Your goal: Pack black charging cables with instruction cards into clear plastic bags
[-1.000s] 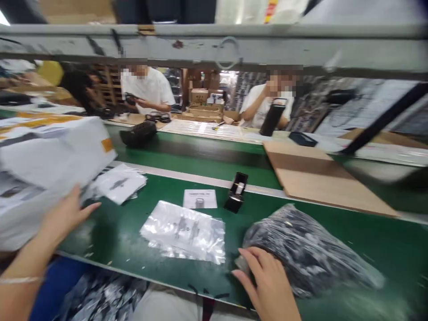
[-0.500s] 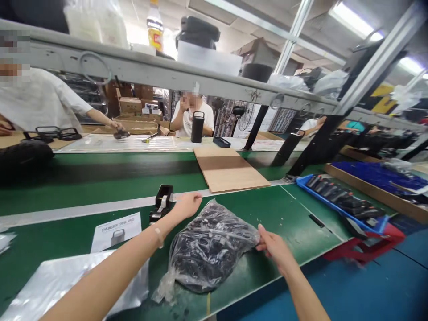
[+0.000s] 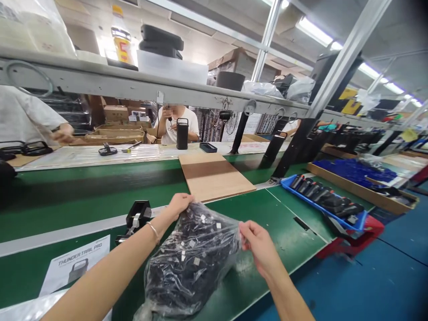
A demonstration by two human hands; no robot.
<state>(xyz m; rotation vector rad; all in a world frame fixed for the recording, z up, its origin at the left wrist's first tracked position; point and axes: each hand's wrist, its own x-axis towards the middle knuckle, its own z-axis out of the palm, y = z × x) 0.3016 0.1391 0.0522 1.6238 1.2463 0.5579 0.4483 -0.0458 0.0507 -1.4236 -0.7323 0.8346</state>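
A clear plastic bag (image 3: 194,263) full of black parts with small white bits lies on the green bench (image 3: 261,254) in front of me. My left hand (image 3: 180,204) pinches the bag's far corner. At its right corner, my right hand (image 3: 256,243) grips the plastic between thumb and fingers. The film is stretched between both hands. What exactly the black parts are, I cannot make out through the film. Left of the bag stands a black tape dispenser (image 3: 138,214), close to my left wrist.
A printed sheet (image 3: 80,263) lies at the left. Beyond are a wooden board (image 3: 217,176) and a black lantern-shaped device (image 3: 182,135). To the right, a blue tray (image 3: 321,200) of black devices sits above a red stool (image 3: 354,240). A person (image 3: 175,125) is across the bench.
My left hand has closed on the bag's far corner, where before it hovered beside it. The bag's top is now lifted and stretched. My view has shifted right.
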